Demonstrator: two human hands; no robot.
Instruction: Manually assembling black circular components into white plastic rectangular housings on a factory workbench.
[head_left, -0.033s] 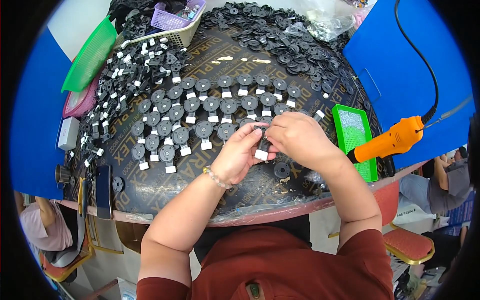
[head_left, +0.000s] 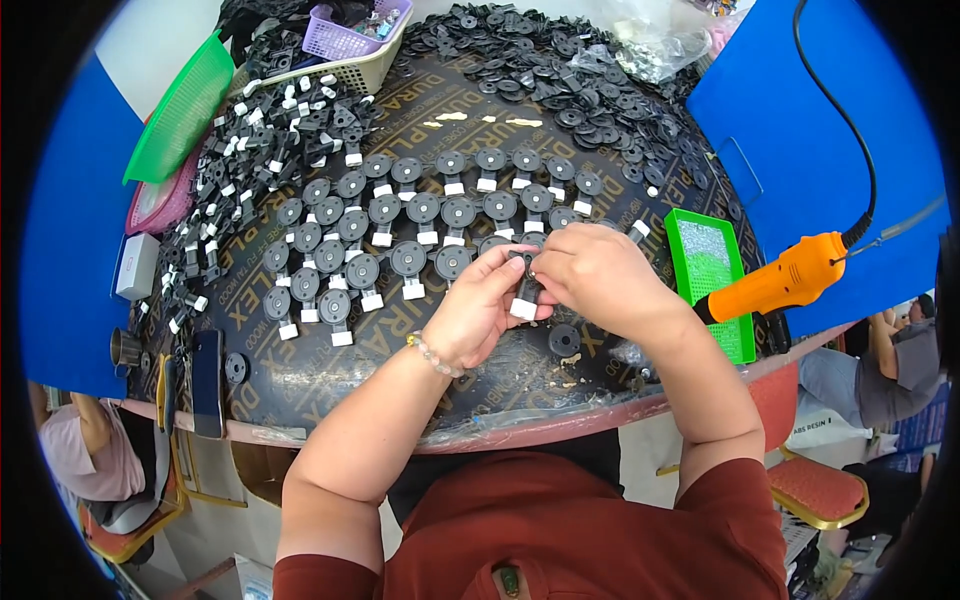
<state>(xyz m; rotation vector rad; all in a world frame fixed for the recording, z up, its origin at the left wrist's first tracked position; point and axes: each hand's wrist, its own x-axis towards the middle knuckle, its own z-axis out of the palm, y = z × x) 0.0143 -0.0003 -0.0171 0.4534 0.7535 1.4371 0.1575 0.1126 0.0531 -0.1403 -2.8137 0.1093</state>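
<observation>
My left hand (head_left: pixel 478 312), a beaded bracelet at its wrist, is closed around a black plastic bracket with a white end (head_left: pixel 524 304). My right hand (head_left: pixel 598 272) is closed at the bracket's upper end, fingertips pinched; whatever is between them is hidden. Beyond my hands stand rows of joined pieces, each a black disc (head_left: pixel 408 259) on a bracket with a white end. A single loose black disc (head_left: pixel 564 340) lies just below my right hand.
Loose brackets (head_left: pixel 290 130) are heaped at the left, black discs (head_left: pixel 590 110) at the far right. An orange electric screwdriver (head_left: pixel 780 278) hangs over a green tray (head_left: pixel 744 335) of small metal parts. A phone (head_left: pixel 208 384) and pliers (head_left: pixel 166 390) lie near the left edge.
</observation>
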